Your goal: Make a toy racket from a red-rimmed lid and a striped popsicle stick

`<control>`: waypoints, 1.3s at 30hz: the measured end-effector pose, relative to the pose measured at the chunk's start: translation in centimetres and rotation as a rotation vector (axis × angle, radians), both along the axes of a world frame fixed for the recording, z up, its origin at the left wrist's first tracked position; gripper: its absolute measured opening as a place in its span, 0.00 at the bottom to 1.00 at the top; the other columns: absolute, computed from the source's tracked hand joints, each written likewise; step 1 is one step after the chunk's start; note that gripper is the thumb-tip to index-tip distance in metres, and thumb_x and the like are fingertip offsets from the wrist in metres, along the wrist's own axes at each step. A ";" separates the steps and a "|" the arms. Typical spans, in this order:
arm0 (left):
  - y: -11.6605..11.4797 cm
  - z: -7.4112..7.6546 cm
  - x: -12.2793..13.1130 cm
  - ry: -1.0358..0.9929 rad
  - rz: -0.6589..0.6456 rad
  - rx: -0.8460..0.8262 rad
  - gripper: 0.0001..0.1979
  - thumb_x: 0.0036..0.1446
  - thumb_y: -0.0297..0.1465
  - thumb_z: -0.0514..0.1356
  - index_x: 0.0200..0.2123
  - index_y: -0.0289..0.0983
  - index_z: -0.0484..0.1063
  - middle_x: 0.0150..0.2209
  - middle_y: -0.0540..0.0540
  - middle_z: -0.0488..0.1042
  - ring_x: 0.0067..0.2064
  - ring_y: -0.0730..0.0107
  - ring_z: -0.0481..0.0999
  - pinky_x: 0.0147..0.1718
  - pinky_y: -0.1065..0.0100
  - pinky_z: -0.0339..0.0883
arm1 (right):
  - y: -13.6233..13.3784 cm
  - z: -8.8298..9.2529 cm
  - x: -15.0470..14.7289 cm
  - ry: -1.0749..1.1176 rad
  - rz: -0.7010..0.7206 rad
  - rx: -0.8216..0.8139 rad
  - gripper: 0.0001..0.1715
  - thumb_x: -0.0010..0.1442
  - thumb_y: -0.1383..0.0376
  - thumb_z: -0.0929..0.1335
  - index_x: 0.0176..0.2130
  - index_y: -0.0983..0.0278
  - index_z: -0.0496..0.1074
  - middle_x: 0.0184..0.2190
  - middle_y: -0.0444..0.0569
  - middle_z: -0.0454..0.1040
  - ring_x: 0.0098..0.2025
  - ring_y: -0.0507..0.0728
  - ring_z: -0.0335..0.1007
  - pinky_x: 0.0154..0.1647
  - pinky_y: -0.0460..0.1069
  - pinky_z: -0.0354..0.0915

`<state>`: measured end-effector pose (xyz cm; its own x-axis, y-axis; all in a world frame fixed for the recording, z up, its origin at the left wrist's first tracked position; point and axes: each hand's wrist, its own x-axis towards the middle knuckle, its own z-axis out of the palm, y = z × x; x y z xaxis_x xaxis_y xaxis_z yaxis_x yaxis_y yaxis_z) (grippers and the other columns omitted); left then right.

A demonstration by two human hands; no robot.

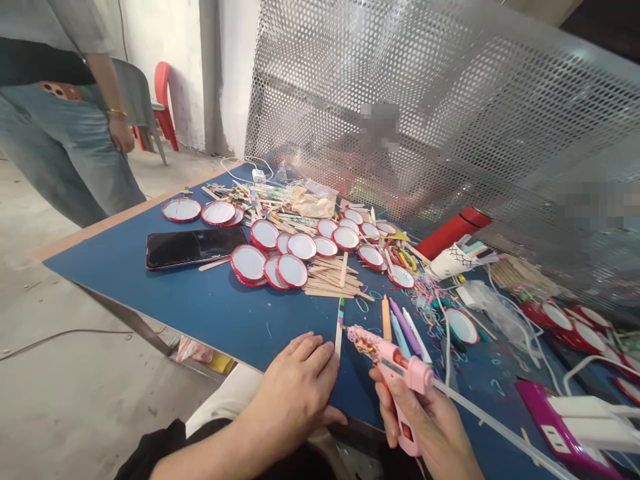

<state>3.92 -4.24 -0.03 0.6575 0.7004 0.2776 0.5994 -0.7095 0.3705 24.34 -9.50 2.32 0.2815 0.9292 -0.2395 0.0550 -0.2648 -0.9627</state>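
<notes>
My right hand (417,417) is wrapped around the handle of a pink glue gun (390,363), with a long translucent glue stick (480,413) coming out of its back. The gun's nozzle is close to the coloured end of a wooden craft stick (339,340) that lies on the blue table. That stick has green, blue and purple bands near its far end. My left hand (303,373) lies palm down at the table's near edge, fingers stretched out and fingertips against the stick's lower end. Its thumb points down past the edge.
White-faced lids with red rims (249,263), a black phone (195,247) and plain craft sticks (330,279) cover the table's middle. Markers (405,323), a red bottle (453,233), a pen cup (445,261) and a purple power strip (543,413) are at right. A person (65,113) stands at left.
</notes>
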 end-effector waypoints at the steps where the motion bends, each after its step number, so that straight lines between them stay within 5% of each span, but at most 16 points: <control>1: 0.0 0.0 0.0 0.000 -0.002 0.000 0.41 0.45 0.54 0.73 0.57 0.36 0.74 0.56 0.37 0.80 0.58 0.47 0.79 0.63 0.54 0.69 | 0.0 0.0 0.0 0.002 -0.003 -0.003 0.30 0.53 0.40 0.77 0.38 0.63 0.79 0.20 0.43 0.70 0.17 0.50 0.60 0.16 0.46 0.58; 39: -0.2 0.0 0.0 -0.029 -0.012 0.045 0.42 0.47 0.53 0.73 0.58 0.30 0.74 0.55 0.34 0.80 0.57 0.48 0.78 0.63 0.53 0.70 | -0.7 -0.8 1.4 -0.041 0.065 -0.068 0.33 0.55 0.39 0.75 0.41 0.65 0.77 0.13 0.40 0.65 0.14 0.49 0.57 0.16 0.44 0.51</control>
